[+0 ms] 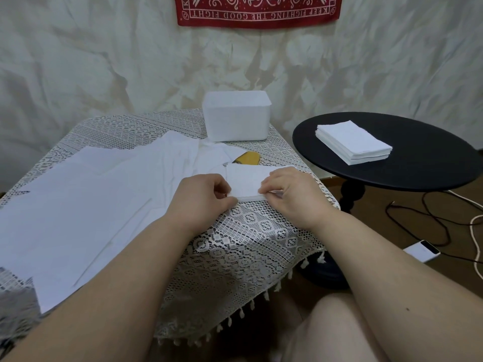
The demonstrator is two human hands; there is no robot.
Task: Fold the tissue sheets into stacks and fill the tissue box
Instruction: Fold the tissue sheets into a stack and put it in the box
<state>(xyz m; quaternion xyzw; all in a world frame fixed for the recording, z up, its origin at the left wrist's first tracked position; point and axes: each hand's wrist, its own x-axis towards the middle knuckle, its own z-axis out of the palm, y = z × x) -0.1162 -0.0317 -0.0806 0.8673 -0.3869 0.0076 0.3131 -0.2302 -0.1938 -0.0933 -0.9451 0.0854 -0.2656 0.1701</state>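
A small folded stack of white tissue lies on the lace-covered table in front of me. My left hand pinches its near left corner with curled fingers. My right hand grips its near right edge, thumb and fingers curled onto the sheets. Large unfolded tissue sheets spread over the left half of the table. The white tissue box stands at the table's far edge. A finished folded stack rests on the black round side table to the right.
A yellow-handled tool lies partly under the sheets behind the stack. On the floor at right are dark cables and a white device. A wrinkled white cloth covers the wall, with a red banner at its top.
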